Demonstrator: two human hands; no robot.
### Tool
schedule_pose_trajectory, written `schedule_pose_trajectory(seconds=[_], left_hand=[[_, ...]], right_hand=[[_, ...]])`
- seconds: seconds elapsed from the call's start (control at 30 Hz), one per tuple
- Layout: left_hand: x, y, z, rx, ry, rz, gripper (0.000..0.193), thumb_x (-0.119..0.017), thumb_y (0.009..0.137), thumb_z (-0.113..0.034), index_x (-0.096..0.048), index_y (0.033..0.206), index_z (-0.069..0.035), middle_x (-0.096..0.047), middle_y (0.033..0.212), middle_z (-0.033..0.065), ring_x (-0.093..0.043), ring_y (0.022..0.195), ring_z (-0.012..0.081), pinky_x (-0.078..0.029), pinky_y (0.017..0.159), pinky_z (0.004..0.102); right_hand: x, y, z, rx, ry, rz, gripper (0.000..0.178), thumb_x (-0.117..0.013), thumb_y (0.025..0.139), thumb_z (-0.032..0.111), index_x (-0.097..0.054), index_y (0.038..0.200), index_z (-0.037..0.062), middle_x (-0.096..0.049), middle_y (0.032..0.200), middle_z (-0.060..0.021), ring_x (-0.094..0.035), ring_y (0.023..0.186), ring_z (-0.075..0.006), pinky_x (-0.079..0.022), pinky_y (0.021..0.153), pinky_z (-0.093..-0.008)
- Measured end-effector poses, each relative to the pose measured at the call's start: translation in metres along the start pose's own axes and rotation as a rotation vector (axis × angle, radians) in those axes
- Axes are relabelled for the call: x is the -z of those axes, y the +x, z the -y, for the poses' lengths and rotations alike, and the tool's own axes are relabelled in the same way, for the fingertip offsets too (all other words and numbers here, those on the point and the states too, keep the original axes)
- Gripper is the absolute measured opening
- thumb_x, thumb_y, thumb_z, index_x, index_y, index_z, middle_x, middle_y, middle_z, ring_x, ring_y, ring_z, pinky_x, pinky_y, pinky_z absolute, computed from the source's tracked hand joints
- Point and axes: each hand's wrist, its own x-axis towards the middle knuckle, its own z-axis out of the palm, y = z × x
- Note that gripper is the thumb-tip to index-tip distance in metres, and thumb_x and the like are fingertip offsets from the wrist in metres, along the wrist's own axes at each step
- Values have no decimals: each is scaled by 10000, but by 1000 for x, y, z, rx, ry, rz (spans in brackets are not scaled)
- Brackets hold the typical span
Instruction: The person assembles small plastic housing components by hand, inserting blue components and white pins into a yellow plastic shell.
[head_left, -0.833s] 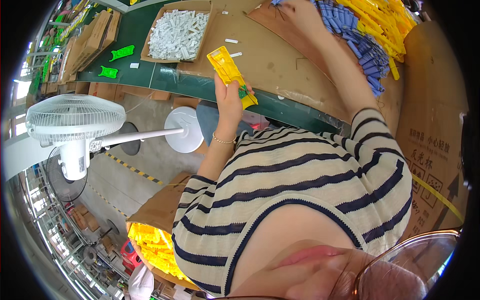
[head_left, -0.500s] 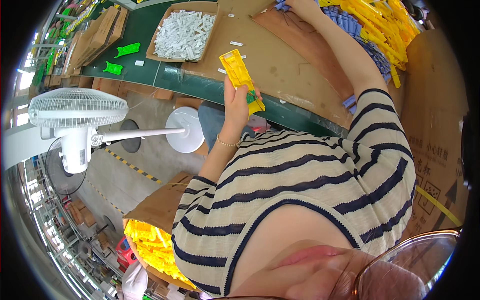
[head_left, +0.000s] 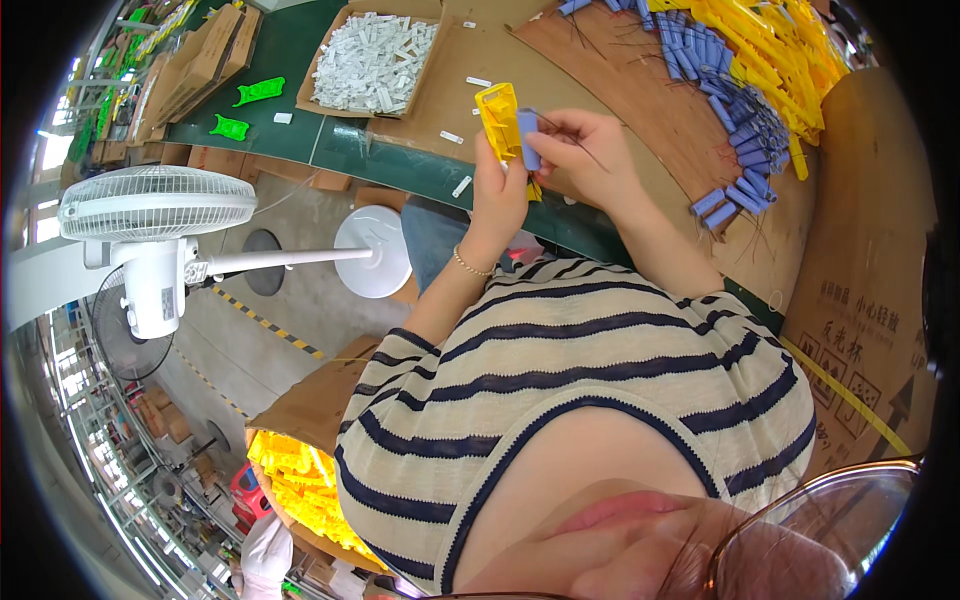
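A yellow plastic housing (head_left: 497,112), long and hollow, stands tilted in my left hand (head_left: 499,195), whose fingers are closed round its lower part. My right hand (head_left: 592,160) pinches a blue cylindrical battery cell (head_left: 528,138) with thin dark wires trailing off it. The cell is held upright against the right side of the housing; whether it sits inside the cavity cannot be made out. Several similar blue cells (head_left: 745,190) with wires lie in a curved heap to the right. Behind them is a pile of yellow housings (head_left: 765,50).
An open carton (head_left: 302,98) of small white parts stands at the back left. Two green plastic pieces (head_left: 260,91) lie on the green table (head_left: 285,145). A white fan (head_left: 155,215) stands at the left, with a box of yellow parts (head_left: 300,485) below. A large carton (head_left: 865,220) rises at the right.
My right hand has come from the far heap back toward me with a blue battery cell, meeting the housing. My left hand has shifted slightly right, with the housing now more upright.
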Motion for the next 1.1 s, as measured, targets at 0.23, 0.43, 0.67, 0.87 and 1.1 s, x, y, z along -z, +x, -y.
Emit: schedule_pose_trajectory(seconds=[0.23, 0.43, 0.67, 0.87, 1.1], left_hand=[[6, -4, 9, -99, 311, 66, 406, -445, 863, 25, -287, 1236, -6, -507, 967, 80, -548, 825, 119, -477, 709, 241], [11, -7, 18, -87, 283, 66, 501, -467, 842, 45, -235, 1283, -9, -495, 1000, 93, -561, 838, 132, -493, 721, 257], [15, -12, 17, -63, 300, 62, 532, -498, 834, 48, -224, 1287, -10, -495, 1039, 110, -570, 877, 150, -496, 737, 266], [15, -14, 7, -242, 519, 24, 523, -520, 833, 39, -242, 1274, -2, -506, 1043, 125, -587, 875, 192, -497, 733, 286], [33, -14, 0, 30, 104, 136, 518, -497, 821, 29, -260, 1280, -21, -494, 1055, 142, -592, 825, 200, -509, 718, 319]], right_hand=[[0, 0, -13, 70, -108, -21, 190, -667, 804, 56, -636, 928, -84, -655, 764, -84, -599, 610, -89, -483, 567, -202], [-12, -5, -6, 40, -238, -48, 187, -687, 803, 101, -657, 889, -63, -664, 733, -94, -612, 606, -92, -489, 568, -205], [-14, -3, 2, 118, -527, 1, 185, -680, 799, 122, -667, 880, -44, -658, 680, -108, -617, 573, -112, -487, 559, -236], [-14, 4, 3, 217, -662, 91, 196, -676, 777, 151, -667, 844, -33, -641, 652, -131, -622, 550, -172, -487, 527, -290], [-14, 24, -8, 9, -418, 139, 290, -695, 789, 170, -624, 987, -28, -646, 800, -87, -624, 687, -138, -504, 599, -254]])
